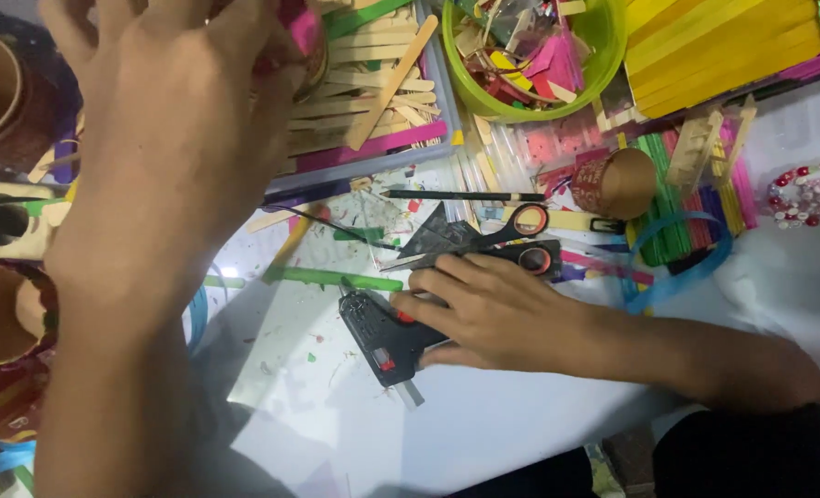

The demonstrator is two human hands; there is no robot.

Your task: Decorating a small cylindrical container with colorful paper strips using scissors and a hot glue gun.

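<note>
On the littered white tabletop (520, 433), the right hand (493, 314) grips a black plastic glue gun (382, 337); left hand (170, 120) spread open.

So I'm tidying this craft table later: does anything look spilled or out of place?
Yes. Small coloured scraps are scattered over the white table near the black glue gun under the right hand. A red paper cup lies tipped on its side beside the scissors.

Screens: none were in view.
Signs: none were in view.
Labels: small red-and-white sticker (384, 358) sat on the black glue gun (382, 334) at table centre.
Packages: clear plastic tray (439, 92) held plain wooden sticks, top centre.
</note>
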